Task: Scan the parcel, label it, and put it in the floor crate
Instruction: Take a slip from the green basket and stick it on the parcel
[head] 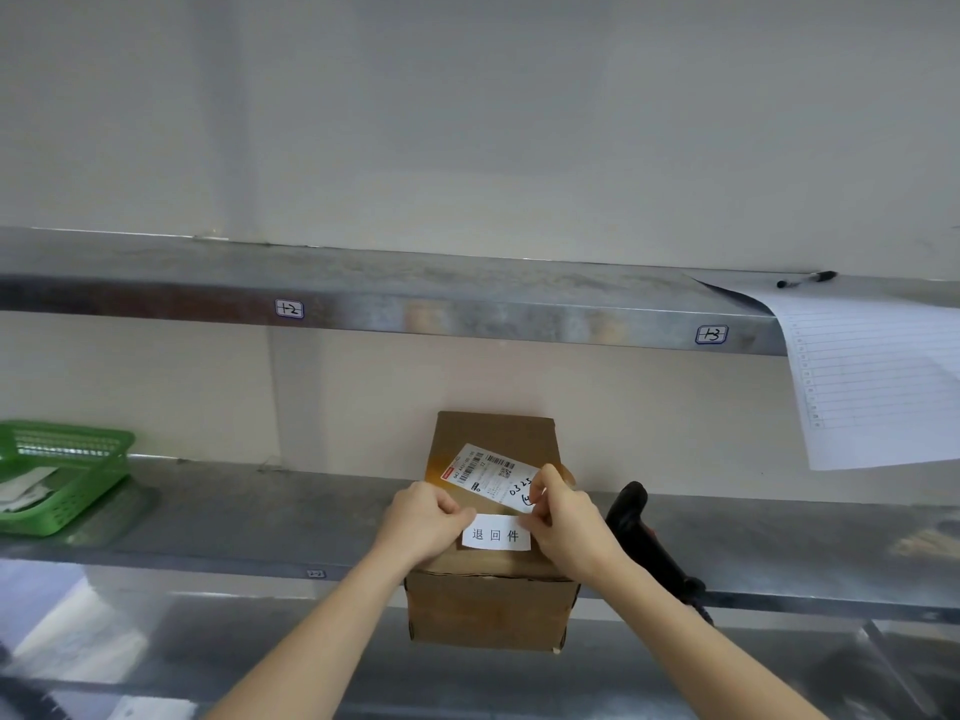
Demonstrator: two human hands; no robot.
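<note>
Both grips pinch the small white label (496, 534): the left hand (420, 519) nips its left end, the right hand (563, 517) its right end, fingers pressed together, holding it flat against the top of the box (491, 605). That box sits on the steel shelf (234, 517), its near end overhanging the edge. A shipping slip (485, 472) already lies on the lid; a black scanner (631, 517) rests just right of it. Stiff cardboard, probably light, not slippery. For the crate, I'd take it by both side walls, low, since the overhang could let it tip.
</note>
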